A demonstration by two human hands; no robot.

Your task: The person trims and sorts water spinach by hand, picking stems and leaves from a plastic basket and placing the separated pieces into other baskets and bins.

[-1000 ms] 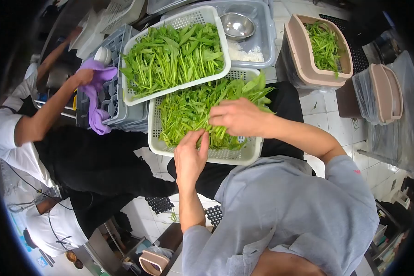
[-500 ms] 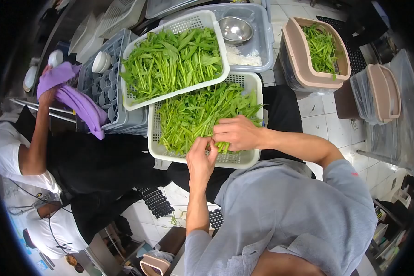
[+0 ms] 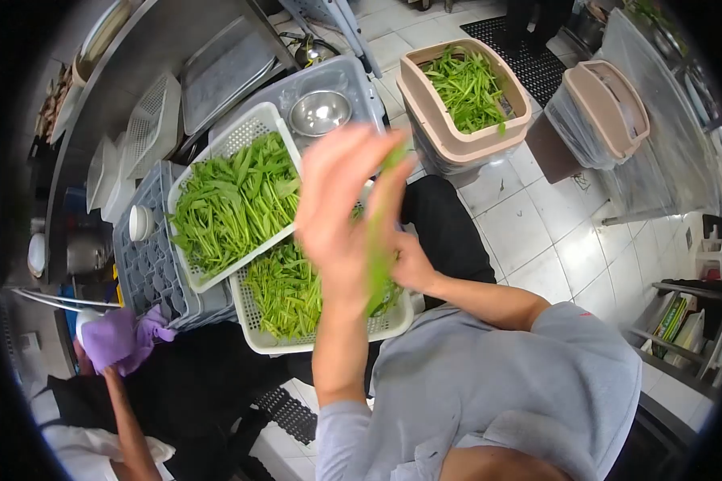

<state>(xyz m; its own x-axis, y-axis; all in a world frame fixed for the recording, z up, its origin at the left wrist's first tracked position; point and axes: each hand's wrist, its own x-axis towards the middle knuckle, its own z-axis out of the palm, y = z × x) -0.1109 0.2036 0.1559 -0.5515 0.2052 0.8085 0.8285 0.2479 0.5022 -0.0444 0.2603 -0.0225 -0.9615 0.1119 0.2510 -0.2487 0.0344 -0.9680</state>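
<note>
My left hand (image 3: pixel 345 216) is raised close to the camera and smeared by motion. Between its thumb and fingers hangs a green water spinach stem (image 3: pixel 377 264), also blurred. Behind it, low over the lower white basket (image 3: pixel 277 346), my right hand (image 3: pixel 413 263) has curled fingers, and my left hand partly hides what they hold. Cut water spinach (image 3: pixel 285 293) fills the lower basket. Overlapping its back left edge, an upper white basket (image 3: pixel 176 232) carries more leafy water spinach (image 3: pixel 237 200).
A beige-rimmed bin (image 3: pixel 465 132) holding greens stands ahead on the right, with a second beige-lidded bin (image 3: pixel 610 112) beyond. A steel bowl (image 3: pixel 319 112) sits in a grey tub (image 3: pixel 353 76). At left, a co-worker's hands hold a purple cloth (image 3: pixel 112 341) beside a grey rack (image 3: pixel 148 264).
My left hand has lifted from the lower basket towards the camera with a green stem. My right hand stays low over the basket. The view has turned right; the co-worker's purple cloth is now bunched up.
</note>
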